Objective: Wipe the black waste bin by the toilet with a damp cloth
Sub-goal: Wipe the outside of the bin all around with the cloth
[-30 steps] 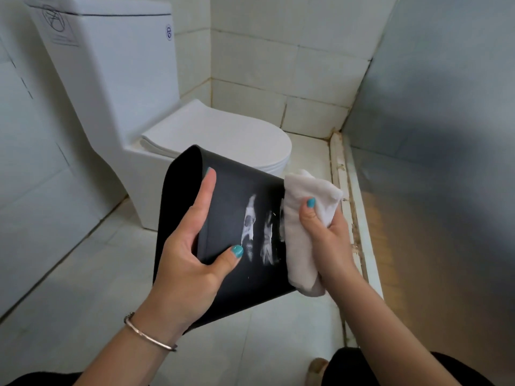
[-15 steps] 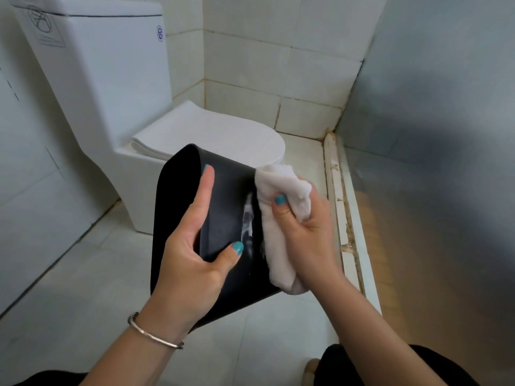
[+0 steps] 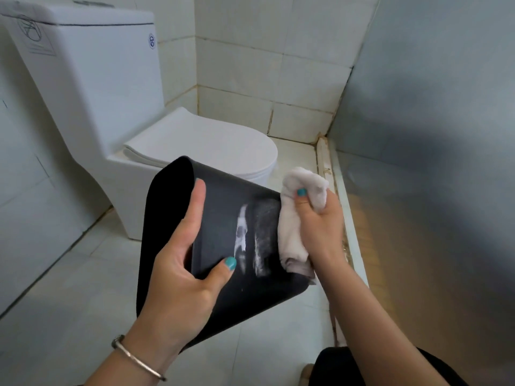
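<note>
Black plastic waste bin (image 3: 223,274) is held off the floor in front of the white toilet (image 3: 117,112), tipped on its side. Left hand (image 3: 178,280) grips its rim, fingers inside, thumb pressed on the outer wall. Right hand (image 3: 317,227) has its fingers curled around a bunched white cloth (image 3: 295,218), pressing it against the bin's far end beside pale wet streaks (image 3: 242,235).

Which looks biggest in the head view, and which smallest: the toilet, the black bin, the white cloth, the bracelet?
1. toilet
2. black bin, though it is nearer the camera, so its real size is unsure
3. white cloth
4. bracelet
</note>
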Action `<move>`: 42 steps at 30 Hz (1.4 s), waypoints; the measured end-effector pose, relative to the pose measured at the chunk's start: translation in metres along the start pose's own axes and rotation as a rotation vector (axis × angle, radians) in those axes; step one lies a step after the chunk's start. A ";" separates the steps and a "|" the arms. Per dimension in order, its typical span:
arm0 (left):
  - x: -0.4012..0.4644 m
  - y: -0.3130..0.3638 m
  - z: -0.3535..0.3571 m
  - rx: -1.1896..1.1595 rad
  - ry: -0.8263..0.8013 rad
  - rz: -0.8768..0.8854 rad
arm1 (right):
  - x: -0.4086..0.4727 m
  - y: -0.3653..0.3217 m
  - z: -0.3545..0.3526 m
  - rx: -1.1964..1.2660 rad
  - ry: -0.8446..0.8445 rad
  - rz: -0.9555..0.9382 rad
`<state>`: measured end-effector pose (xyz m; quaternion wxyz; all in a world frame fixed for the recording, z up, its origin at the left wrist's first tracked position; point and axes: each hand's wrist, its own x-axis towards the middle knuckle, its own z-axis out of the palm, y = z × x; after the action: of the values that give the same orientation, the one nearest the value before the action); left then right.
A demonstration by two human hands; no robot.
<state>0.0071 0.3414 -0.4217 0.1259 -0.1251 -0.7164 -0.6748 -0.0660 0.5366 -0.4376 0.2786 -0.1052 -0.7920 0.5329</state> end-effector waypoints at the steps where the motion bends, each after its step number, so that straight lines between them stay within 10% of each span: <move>1: 0.001 0.001 0.002 0.013 -0.017 0.015 | -0.004 -0.002 0.002 -0.009 -0.001 0.005; 6: 0.005 -0.003 -0.001 -0.003 0.017 -0.012 | -0.030 -0.022 0.018 0.004 -0.202 -0.293; 11: -0.002 0.007 -0.001 0.017 -0.029 0.007 | 0.000 -0.009 0.003 -0.024 -0.005 0.007; 15: 0.005 0.001 -0.003 -0.003 0.005 0.010 | -0.034 -0.029 0.020 0.033 -0.215 -0.297; 28: 0.001 -0.003 -0.006 0.045 0.029 -0.012 | -0.048 -0.027 0.022 -0.103 -0.221 0.010; 37: 0.007 0.000 -0.005 0.064 0.002 -0.021 | -0.046 -0.020 0.023 -0.215 -0.196 -0.532; 42: 0.007 0.000 -0.009 0.045 0.015 -0.062 | -0.049 -0.030 0.019 -0.314 -0.087 -0.535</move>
<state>0.0010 0.3323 -0.4191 0.1131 -0.0951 -0.7339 -0.6630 -0.0326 0.4867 -0.4315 0.3553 0.0879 -0.8754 0.3159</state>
